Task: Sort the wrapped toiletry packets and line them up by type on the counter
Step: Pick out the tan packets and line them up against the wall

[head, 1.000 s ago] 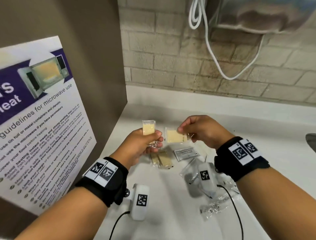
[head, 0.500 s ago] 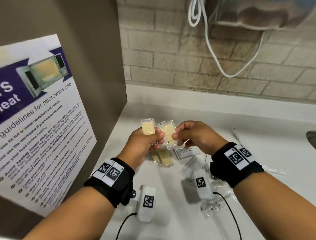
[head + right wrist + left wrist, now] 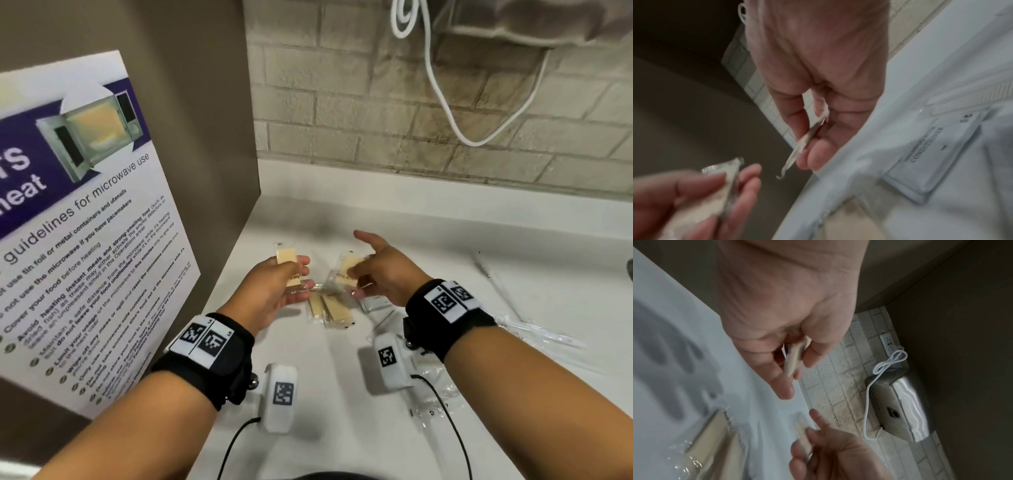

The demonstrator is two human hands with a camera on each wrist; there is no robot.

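Above the white counter [image 3: 445,246] my left hand [image 3: 274,287] pinches a clear-wrapped cream soap bar [image 3: 286,257], seen edge-on [image 3: 794,360] in the left wrist view. My right hand [image 3: 380,274] pinches a second wrapped soap bar [image 3: 347,270] by its wrapper [image 3: 807,139], index finger pointing away. Two more wrapped soap bars [image 3: 329,308] lie side by side on the counter below both hands. A white shampoo-with-conditioner sachet [image 3: 375,303] [image 3: 931,155] lies flat under my right hand.
Clear plastic wrappers [image 3: 534,332] lie on the counter at the right. A brown side wall with a microwave poster [image 3: 78,219] stands to the left. On the brick back wall hangs a hand dryer [image 3: 898,408] with a white cord [image 3: 445,96].
My two hands have drawn apart after bringing the soap bars together. The right hand's bar has dropped lower, and its index finger now sticks out.
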